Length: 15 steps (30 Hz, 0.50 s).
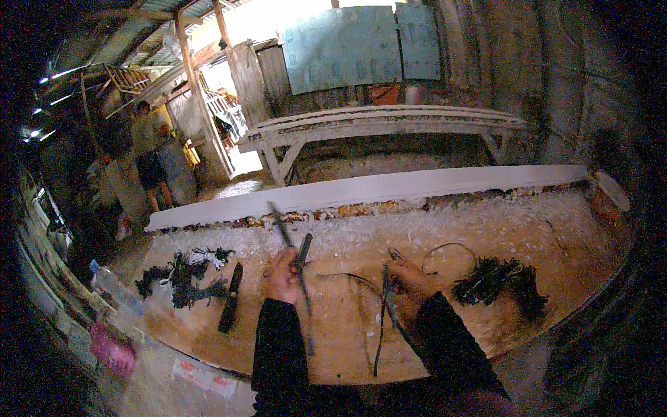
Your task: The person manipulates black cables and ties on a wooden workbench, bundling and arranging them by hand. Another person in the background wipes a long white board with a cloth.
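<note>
Sleeves (281, 340), dark, come in from the lower edge on my remote feed. Left forearm runs nearly straight up the view; right slants inward.

Left hand (283, 276): fingers wrapped round a long dark rod (310, 333), gripped partway along so both ends jut out, presumably for control. Short dark piece (306, 247) touches that fist; I can't tell whether it is gripped too.

Right hand (410, 283): fingers narrow, pinching a dark strip (379, 340) near its upper end, the rest trailing toward the wearer, likely to leave its length loose. Both hands are over the middle of the wooden surface (340, 361), apart.

Dark flat bar (231, 299) lies just left of the left hand. Outside it, a tangled dark bundle (184, 281); another bundle (504, 283) right of the right hand. I judge both are parked sideways to stay reachable. Clear plastic bottle (114, 288) at far left.

Farther: white-coated plank (375, 194) along the back edge, whitened bench (389, 124), blue panels (340, 52), a person (149, 149) standing at left.
</note>
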Each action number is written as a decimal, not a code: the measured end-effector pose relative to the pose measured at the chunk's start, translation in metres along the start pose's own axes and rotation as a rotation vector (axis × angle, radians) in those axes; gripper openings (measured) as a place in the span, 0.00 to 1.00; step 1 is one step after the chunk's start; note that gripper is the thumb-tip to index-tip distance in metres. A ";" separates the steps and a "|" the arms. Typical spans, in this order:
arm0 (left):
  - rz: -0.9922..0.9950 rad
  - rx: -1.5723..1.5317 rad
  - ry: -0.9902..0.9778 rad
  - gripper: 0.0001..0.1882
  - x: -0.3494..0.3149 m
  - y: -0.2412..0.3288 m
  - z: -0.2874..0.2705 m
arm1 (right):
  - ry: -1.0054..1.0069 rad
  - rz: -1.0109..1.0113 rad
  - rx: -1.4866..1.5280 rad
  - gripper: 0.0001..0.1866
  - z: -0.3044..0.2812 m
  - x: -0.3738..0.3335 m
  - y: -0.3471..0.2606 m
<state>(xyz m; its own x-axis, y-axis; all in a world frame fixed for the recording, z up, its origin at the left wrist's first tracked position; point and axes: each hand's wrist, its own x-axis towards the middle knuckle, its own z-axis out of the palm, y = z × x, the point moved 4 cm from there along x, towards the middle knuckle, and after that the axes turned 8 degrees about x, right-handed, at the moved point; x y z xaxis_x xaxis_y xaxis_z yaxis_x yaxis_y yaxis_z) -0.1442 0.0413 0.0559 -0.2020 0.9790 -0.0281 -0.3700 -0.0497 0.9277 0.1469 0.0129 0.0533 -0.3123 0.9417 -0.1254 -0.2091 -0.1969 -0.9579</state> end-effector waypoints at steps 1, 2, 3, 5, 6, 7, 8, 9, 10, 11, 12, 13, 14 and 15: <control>-0.076 0.031 -0.075 0.05 -0.010 -0.002 0.018 | 0.022 -0.040 -0.107 0.07 -0.001 0.002 0.005; -0.135 0.034 -0.148 0.06 -0.020 -0.003 0.034 | 0.043 -0.080 -0.214 0.07 0.000 0.004 0.011; -0.161 0.118 -0.173 0.06 -0.029 -0.004 0.047 | 0.063 -0.120 -0.320 0.07 0.000 0.005 0.015; -0.177 0.233 -0.222 0.08 -0.043 -0.006 0.067 | 0.111 -0.157 -0.494 0.07 0.000 0.006 0.019; -0.171 0.253 -0.278 0.08 -0.048 -0.006 0.074 | 0.136 -0.178 -0.582 0.08 0.000 0.007 0.019; -0.164 0.273 -0.335 0.09 -0.052 -0.008 0.079 | 0.159 -0.271 -0.606 0.09 0.001 0.006 0.015; -0.157 0.292 -0.392 0.10 -0.055 -0.009 0.083 | 0.182 -0.365 -0.630 0.10 0.003 0.003 0.009; -0.143 0.342 -0.399 0.11 -0.056 -0.011 0.085 | 0.206 -0.461 -0.654 0.11 0.005 0.001 0.002; -0.127 0.392 -0.405 0.11 -0.056 -0.013 0.087 | 0.208 -0.445 -0.591 0.12 0.007 -0.001 -0.001; -0.111 0.442 -0.411 0.11 -0.057 -0.015 0.088 | 0.210 -0.429 -0.528 0.13 0.009 -0.003 -0.004; -0.120 0.294 -0.473 0.12 -0.058 -0.017 0.093 | 0.212 -0.413 -0.464 0.14 0.012 -0.005 -0.007; -0.087 0.353 -0.471 0.13 -0.058 -0.018 0.094 | 0.181 -0.348 -0.401 0.13 0.016 -0.007 -0.009; -0.053 0.411 -0.468 0.13 -0.059 -0.019 0.095 | 0.150 -0.283 -0.337 0.12 0.018 -0.010 -0.011; -0.020 0.469 -0.466 0.13 -0.059 -0.020 0.096 | 0.120 -0.218 -0.273 0.11 0.021 -0.013 -0.012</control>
<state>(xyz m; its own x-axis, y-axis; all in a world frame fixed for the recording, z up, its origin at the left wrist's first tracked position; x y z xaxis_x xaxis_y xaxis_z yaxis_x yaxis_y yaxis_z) -0.0378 0.0039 0.0753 0.2534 0.9672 0.0194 0.0857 -0.0424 0.9954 0.1336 -0.0026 0.0719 -0.1736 0.9820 0.0750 0.0012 0.0763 -0.9971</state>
